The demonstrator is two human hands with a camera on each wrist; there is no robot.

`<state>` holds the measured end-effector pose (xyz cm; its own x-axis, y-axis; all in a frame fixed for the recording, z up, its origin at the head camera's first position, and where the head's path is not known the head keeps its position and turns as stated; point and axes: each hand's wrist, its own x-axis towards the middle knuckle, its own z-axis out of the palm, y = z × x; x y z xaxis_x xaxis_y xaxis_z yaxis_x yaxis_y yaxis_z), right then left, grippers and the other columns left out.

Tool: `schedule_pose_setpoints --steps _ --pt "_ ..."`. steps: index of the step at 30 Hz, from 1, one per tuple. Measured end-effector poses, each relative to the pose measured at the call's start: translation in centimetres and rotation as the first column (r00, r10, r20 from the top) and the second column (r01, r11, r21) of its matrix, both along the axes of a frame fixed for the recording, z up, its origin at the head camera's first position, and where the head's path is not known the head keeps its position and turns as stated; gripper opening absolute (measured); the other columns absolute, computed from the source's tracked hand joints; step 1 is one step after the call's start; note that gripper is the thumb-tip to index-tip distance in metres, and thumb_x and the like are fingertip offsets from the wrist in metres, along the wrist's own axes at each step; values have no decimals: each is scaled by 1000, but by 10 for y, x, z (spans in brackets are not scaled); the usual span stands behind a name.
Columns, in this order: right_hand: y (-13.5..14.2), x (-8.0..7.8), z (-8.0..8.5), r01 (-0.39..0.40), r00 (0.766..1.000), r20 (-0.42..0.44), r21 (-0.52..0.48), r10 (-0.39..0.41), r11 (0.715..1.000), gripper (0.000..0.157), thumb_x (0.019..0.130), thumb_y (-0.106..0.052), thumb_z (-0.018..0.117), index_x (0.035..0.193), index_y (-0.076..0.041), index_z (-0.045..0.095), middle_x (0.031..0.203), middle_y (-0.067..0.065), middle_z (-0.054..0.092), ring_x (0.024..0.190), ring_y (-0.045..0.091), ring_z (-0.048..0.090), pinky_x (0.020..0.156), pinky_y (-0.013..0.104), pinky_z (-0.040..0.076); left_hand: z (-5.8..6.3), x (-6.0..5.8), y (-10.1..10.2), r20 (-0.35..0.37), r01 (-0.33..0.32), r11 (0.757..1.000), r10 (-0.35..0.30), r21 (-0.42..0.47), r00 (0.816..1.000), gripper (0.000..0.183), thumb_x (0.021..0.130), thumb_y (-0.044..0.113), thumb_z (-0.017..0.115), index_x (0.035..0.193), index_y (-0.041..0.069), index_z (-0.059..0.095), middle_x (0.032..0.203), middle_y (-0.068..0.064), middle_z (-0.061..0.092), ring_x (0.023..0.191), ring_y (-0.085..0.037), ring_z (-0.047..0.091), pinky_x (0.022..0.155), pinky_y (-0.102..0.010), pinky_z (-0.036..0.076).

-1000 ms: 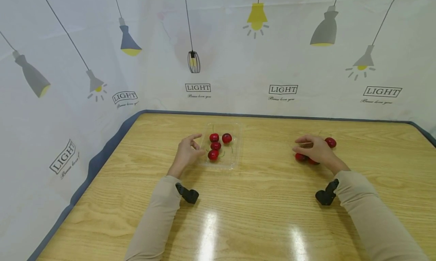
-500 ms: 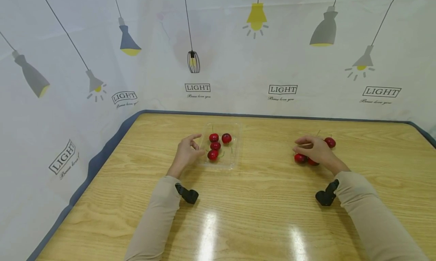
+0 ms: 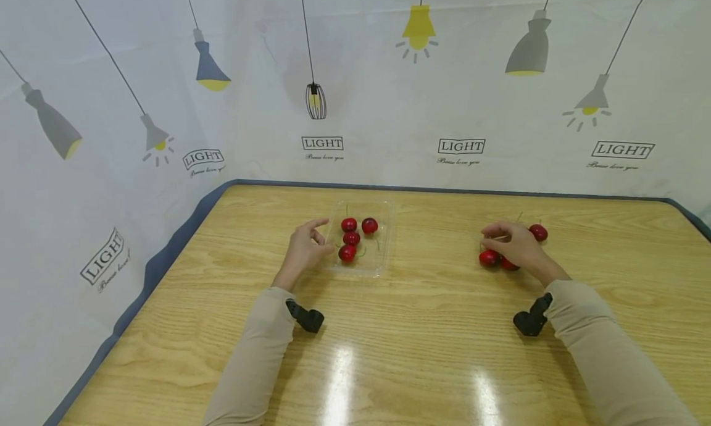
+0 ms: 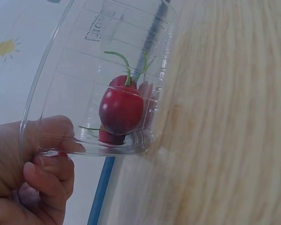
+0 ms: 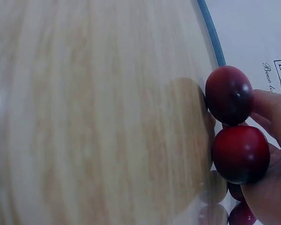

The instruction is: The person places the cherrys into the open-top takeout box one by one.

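Observation:
A clear plastic container (image 3: 383,253) stands left of centre with several red cherries (image 3: 349,253), green stems attached, inside it. My left hand (image 3: 303,247) pinches the container's left rim; in the left wrist view the hand's thumb and fingers (image 4: 54,171) lie on either side of the clear wall. Over on the right, my right hand (image 3: 516,246) is bent over loose cherries (image 3: 489,258) on the table. In the right wrist view two cherries (image 5: 241,154) hide most of the fingertips, so whether a cherry is pinched there does not show.
Another loose cherry (image 3: 538,233) lies just beyond the right hand. The wooden table (image 3: 428,327) ends at a blue edge along the back, against a white sheet (image 3: 389,105) printed with lamps. Black wrist cameras (image 3: 308,318) sit on both sleeves.
The cherry under the right thumb has shifted very slightly left. Both hands and the container have stayed in nearly the same place.

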<state>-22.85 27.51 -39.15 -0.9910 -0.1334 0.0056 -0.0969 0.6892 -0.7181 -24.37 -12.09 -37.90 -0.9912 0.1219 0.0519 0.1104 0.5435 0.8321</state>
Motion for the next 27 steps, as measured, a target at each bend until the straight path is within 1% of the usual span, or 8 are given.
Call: schedule_pose_setpoints --steps 8,13,21,27 --pt "0 0 0 -5 1000 1 -6 5 1000 32 86 -14 56 110 7 53 104 24 54 95 35 52 82 46 40 0 0 0 -1 -2 1000 2 -2 1000 56 74 -1 61 128 3 45 66 -5 49 51 -13 36 48 -26 31" --pt "1 -1 -1 -2 1000 11 -13 2 1000 31 86 -13 57 109 7 53 103 22 55 93 34 52 80 43 41 0 -1 1 -7 0 1000 0 -6 1000 57 73 -1 61 128 2 45 65 -5 49 51 -13 36 48 -26 31" --pt "2 -2 -2 8 1000 13 0 -8 1000 31 86 -16 57 108 6 54 98 18 55 90 29 51 77 38 41 0 -2 0 -13 -1 1000 1 -13 1000 57 73 -2 61 127 1 45 65 -4 48 50 -12 36 47 -25 31" --pt "3 -1 -2 19 1000 16 3 -19 1000 32 86 -20 56 106 5 56 95 15 58 87 23 52 76 34 41 0 -1 0 -16 1 1000 -1 -9 1000 56 73 -2 61 127 1 46 64 -4 48 51 -13 36 48 -25 31"
